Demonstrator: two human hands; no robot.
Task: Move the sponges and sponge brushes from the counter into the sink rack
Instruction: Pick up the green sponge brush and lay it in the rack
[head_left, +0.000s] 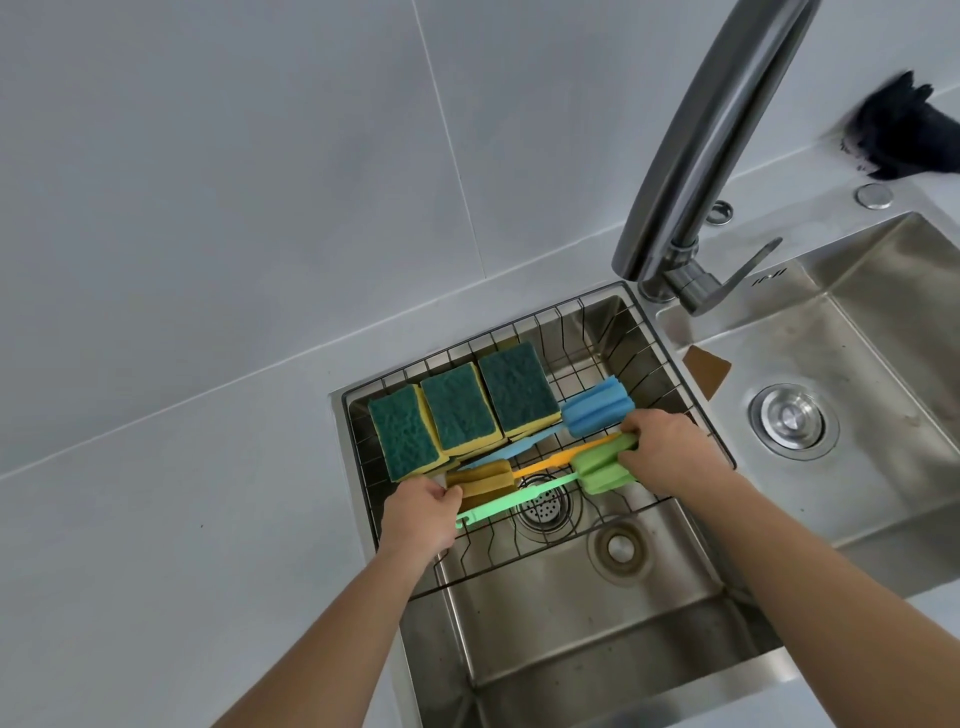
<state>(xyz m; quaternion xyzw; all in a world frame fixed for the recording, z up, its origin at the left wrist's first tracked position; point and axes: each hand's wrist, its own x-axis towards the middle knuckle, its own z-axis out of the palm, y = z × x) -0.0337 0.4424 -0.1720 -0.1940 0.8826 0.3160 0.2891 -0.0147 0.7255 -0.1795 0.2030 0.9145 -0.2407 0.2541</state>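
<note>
Gripping brushes over rack (587, 332), center frame.
Left hand (421, 517) pinches yellow brush (480, 480); right hand (670, 452) clasps green brush (602, 470); faucet (701, 150) upper right, grey counter (171, 519).

— Where does the head view look from?

— From above the near edge of the sink (597, 649), worn on the person's head, facing forward and steeply down.

— How near?

— Close: both forearms run up from the bottom edge of the frame to the wire rack (613, 358) at its middle. The wide lens bends the table (182, 467) on the left and the tiled wall (260, 156) beyond it.

— And the far side?

— The faucet (727, 130) rises past the top edge; a second basin (857, 415) fills the right.

— Any second view?

— No, just this one, so nothing overlaps.
</note>
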